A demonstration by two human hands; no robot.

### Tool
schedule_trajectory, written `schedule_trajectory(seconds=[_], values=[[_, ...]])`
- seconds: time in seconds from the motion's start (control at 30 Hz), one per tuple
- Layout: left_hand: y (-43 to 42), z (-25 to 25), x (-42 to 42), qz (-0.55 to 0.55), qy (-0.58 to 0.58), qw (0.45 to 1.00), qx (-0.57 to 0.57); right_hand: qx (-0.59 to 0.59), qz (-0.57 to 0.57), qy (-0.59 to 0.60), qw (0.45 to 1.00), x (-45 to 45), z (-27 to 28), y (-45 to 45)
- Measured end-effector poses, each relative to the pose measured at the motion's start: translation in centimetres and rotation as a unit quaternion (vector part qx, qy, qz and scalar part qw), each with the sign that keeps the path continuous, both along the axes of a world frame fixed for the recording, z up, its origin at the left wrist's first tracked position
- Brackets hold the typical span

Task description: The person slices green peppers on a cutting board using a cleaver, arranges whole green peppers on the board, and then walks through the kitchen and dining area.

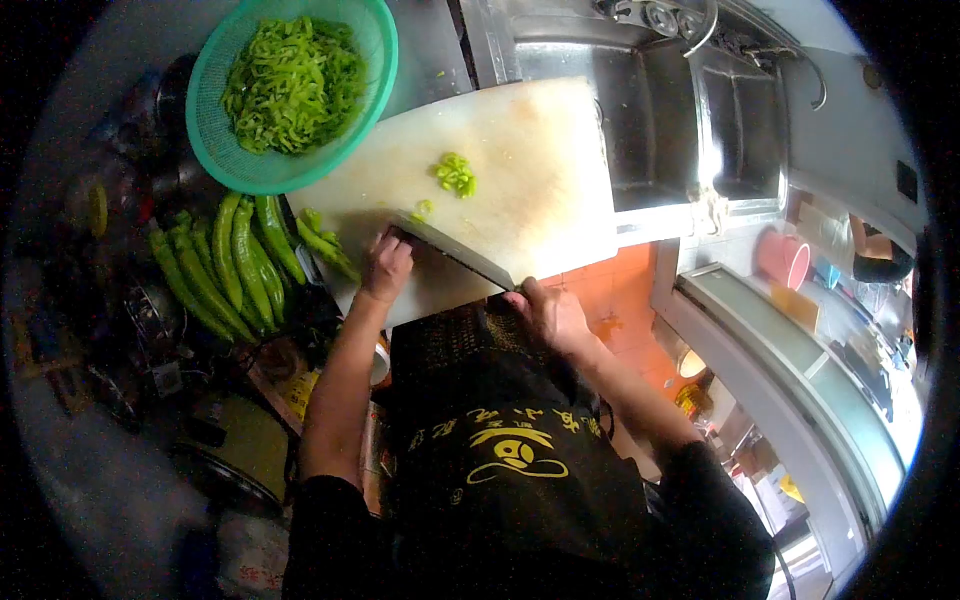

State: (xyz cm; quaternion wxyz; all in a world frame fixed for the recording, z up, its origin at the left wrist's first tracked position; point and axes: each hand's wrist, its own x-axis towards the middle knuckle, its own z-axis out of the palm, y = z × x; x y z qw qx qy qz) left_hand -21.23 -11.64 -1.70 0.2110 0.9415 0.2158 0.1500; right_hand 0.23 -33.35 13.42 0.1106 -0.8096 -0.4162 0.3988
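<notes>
My right hand (552, 315) is wrapped around the handle of a wide kitchen knife (462, 252), whose blade lies slanted across the white cutting board (540, 130). My left hand (388, 268) is at the far end of the blade with its fingers curled; what they hold, if anything, is hidden. Just beyond the blade are a few pieces of sliced green pepper (424, 208), and a small heap of cut pepper (455, 175) sits farther up the board. Whole green peppers (328, 246) rest at the board's left edge, beside my left hand.
A green colander (203, 150) full of cut green pepper (295, 85) stands at the upper left. More long peppers (245, 255) are piled below it. Behind the board is a metal double sink (700, 150). A pink bucket (783, 257) is at the right.
</notes>
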Motion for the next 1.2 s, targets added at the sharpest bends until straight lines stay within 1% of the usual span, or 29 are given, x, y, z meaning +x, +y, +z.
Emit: schedule_trajectory(seconds=[0.07, 0.1, 0.17, 0.27, 0.3, 0.33, 0.37, 0.4, 0.43, 0.5, 0.57, 0.6, 0.67, 0.77, 0.8, 0.83, 0.87, 0.9, 0.93, 1.0, 1.1, 1.2], values=[[0.0, -0.7, -0.7, -0.011, 0.043, 0.999, -0.011, -0.033, 0.020, -0.018, 0.999, -0.5, -1.5, 1.0], [0.2, -0.1, -0.3, -0.011, 0.031, 0.999, -0.016, 0.015, 0.018, 0.002, 1.000, -0.3, -1.7, 1.6], [0.8, 1.8, 1.0, -0.009, 0.006, 1.000, -0.022, 0.023, -0.016, 0.021, 0.999, -0.3, -2.1, 1.8], [0.9, 1.2, 1.5, 0.003, -0.057, 0.998, 0.005, 0.046, -0.043, 0.052, 0.997, -0.1, -1.7, 0.9], [0.9, -0.5, 0.9, -0.014, -0.021, 1.000, 0.017, 0.058, -0.045, 0.061, 0.995, 0.3, -1.6, 0.7], [0.6, -2.9, -0.7, -0.032, 0.019, 0.999, 0.027, 0.042, -0.035, 0.057, 0.997, 0.4, -1.1, 0.6], [0.2, -3.5, -1.3, -0.038, 0.022, 0.999, 0.028, 0.024, -0.026, 0.056, 0.998, 0.3, -0.1, 0.5], [0.0, -3.3, -1.4, -0.043, 0.024, 0.998, 0.029, 0.009, -0.018, 0.051, 0.998, 0.3, 0.4, 0.4], [0.1, -3.3, -1.1, -0.035, -0.012, 0.999, 0.028, 0.021, -0.022, 0.047, 0.998, 0.2, 0.3, 0.2], [0.3, -2.5, -0.6, -0.021, -0.023, 0.999, 0.018, 0.046, -0.027, 0.041, 0.998, -0.1, -0.3, -0.2], [0.2, -0.2, 0.0, -0.009, 0.030, 1.000, -0.004, -0.015, -0.002, 0.022, 1.000, 0.0, -0.2, 0.7], [0.1, -0.7, -0.3, -0.012, 0.040, 0.999, 0.004, -0.048, 0.010, 0.012, 0.999, 0.1, -0.1, 1.0], [0.1, -2.1, -0.4, -0.019, 0.057, 0.998, 0.022, -0.022, -0.006, 0.020, 1.000, -0.1, -1.8, 0.8], [0.4, 2.1, 2.0, 0.023, -0.045, 0.999, 0.009, 0.020, -0.061, 0.038, 0.997, -0.3, -3.3, 0.5], [-0.2, -0.9, 0.8, 0.019, -0.026, 0.999, 0.013, 0.037, -0.083, 0.051, 0.995, -0.5, -3.6, 0.6], [0.3, 0.0, 0.3, 0.057, -0.033, 0.998, 0.011, 0.028, -0.111, 0.095, 0.989, -0.3, -2.5, 0.7], [0.6, 0.8, 0.0, 0.094, -0.041, 0.995, 0.008, -0.029, -0.110, 0.114, 0.987, -0.1, -1.9, 0.8], [1.1, 2.1, -0.3, 0.129, -0.051, 0.990, 0.002, -0.010, -0.102, 0.125, 0.987, -0.1, -1.2, 0.7], [2.7, 3.4, -1.0, 0.189, -0.041, 0.981, 0.002, 0.008, -0.096, 0.133, 0.986, -0.4, -0.9, 0.7], [6.2, 5.9, -3.2, 0.309, -0.026, 0.951, 0.000, -0.007, -0.092, 0.155, 0.984, -1.1, -1.1, 1.0], [9.8, 6.2, -4.8, 0.278, 0.096, 0.955, 0.026, -0.008, -0.107, 0.159, 0.981, -1.5, -2.1, 1.3], [10.0, 6.7, -3.5, 0.251, 0.189, 0.949, 0.018, -0.007, -0.133, 0.159, 0.978, -0.9, -2.5, 1.5]])
